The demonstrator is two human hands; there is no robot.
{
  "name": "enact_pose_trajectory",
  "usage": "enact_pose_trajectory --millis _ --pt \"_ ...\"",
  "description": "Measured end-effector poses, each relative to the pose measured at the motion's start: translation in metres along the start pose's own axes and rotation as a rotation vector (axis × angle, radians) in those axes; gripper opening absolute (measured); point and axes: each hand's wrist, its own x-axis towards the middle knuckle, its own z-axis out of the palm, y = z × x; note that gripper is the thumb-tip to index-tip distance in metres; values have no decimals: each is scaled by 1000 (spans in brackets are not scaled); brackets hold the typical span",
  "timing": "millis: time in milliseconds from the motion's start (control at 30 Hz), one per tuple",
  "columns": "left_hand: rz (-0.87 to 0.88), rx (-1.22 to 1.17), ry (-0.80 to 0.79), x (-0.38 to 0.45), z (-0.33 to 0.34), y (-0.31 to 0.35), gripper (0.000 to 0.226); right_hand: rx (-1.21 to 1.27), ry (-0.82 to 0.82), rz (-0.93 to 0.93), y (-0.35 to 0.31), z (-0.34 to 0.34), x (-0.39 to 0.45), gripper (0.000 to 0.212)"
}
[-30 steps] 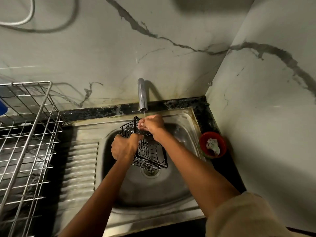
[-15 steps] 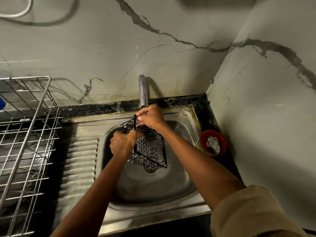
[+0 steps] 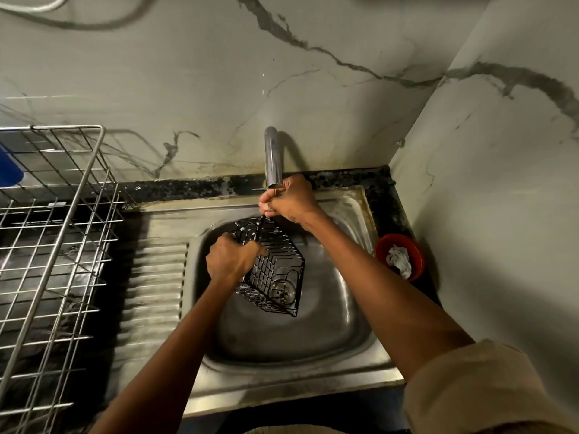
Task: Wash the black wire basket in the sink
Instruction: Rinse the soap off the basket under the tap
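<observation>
Basket: black wire basket tilted, held over sink bowl, betw. both hands.
Left hand: left hand fingers curled round basket's side wires.
Right hand: right hand closed on basket's top corner, just under tap mouth.
Right of right hand: red bowl w/ white crumpled bit inside, on counter by wall.
Left of left hand: ribbed drainboard, then wire rack.

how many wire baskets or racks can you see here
2. The black wire basket is over the sink, gripped by the left hand and right hand. The metal wire rack stands left of the sink, partly out of frame.
</observation>
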Motion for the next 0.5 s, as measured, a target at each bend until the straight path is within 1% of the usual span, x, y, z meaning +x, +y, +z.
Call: enact_pose_trajectory --millis 67,167,200,233,300,333,367,433,500 --pt "36 41 13 -3 1 -2 57 -2 -22 9 0 1 1 12" --pt "74 83 56 -6 2 0 47 -90 -68 23 0 1 1 13" --pt "90 95 72 -6 3 1 48 -118 -80 27 0 1 2 12" --pt "104 109 83 -7 4 3 56 -150 -87 31 0 0 2 12" --pt "127 164 98 -4 9 3 85 -227 -91 41 0 -1 3 11" --pt "127 188 108 -3 11 3 94 -266 -86 41 0 -1 4 11" --pt "117 201 111 -4 13 4 97 -298 -80 35 1 -2 5 14" --pt "93 214 115 -5 17 5 97 -332 -68 18 2 -2 6 20" --pt "54 218 122 -6 21 5 98 -306 -76 24 6 -3 7 18"
